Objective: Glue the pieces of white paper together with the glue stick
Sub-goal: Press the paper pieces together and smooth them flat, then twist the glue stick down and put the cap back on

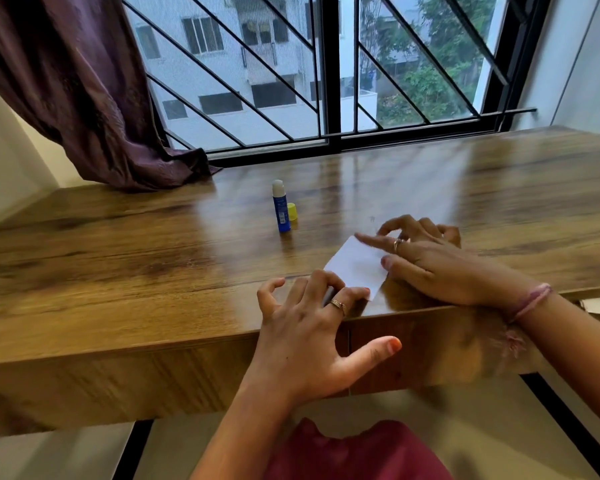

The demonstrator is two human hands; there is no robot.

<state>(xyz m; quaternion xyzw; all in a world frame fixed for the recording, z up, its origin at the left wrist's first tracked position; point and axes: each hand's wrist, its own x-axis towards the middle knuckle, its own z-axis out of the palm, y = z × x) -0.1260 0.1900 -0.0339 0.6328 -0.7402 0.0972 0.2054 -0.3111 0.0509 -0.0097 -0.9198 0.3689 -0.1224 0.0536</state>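
White paper (355, 266) lies flat near the front edge of the wooden table (118, 258); I cannot tell how many pieces it is. My left hand (312, 327) presses its near end with curled fingertips, thumb spread out over the table edge. My right hand (430, 261) lies across the far right end, fingers stretched over the sheet. A blue glue stick (280, 211) stands upright and uncapped behind the paper, white glue showing at its top. Its yellow cap (292, 212) sits just to its right.
A purple curtain (94, 98) drapes onto the table's back left corner. A barred window (326, 74) runs along the far edge. A white wall (582, 64) closes the right side. My lap in red cloth (354, 452) is below the table front.
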